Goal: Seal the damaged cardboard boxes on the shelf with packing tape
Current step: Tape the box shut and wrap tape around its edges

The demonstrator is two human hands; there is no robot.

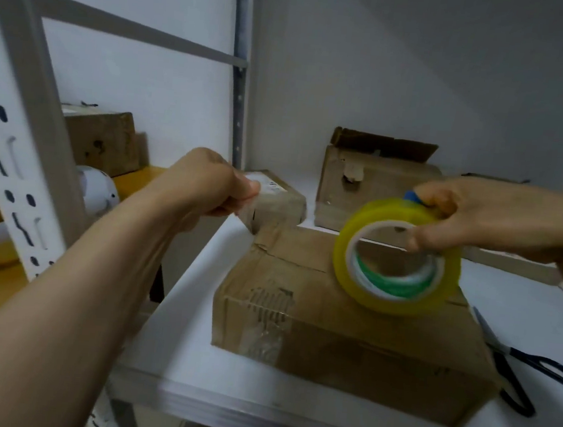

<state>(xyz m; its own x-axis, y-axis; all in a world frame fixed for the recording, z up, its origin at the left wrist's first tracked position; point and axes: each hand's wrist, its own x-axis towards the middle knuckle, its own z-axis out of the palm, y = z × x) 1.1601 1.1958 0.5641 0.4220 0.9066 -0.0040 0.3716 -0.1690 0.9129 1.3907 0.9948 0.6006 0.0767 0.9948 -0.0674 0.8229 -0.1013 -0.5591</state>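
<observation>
A large worn cardboard box [347,336] lies on the white shelf [195,308], its top flaps torn near the far left corner. My right hand [472,218] grips a roll of yellowish clear packing tape [396,258] held upright over the box top. My left hand [214,186] pinches what looks like the pulled-out clear tape end at the box's far left corner, in front of a small box [281,199]. The strip between the hands is too transparent to see clearly.
A torn box with open flaps [375,184] stands at the back of the shelf. Black-handled scissors [513,366] lie right of the large box. A perforated shelf upright [14,153] rises at left, with another box [104,141] and a white round object [96,192] beyond it.
</observation>
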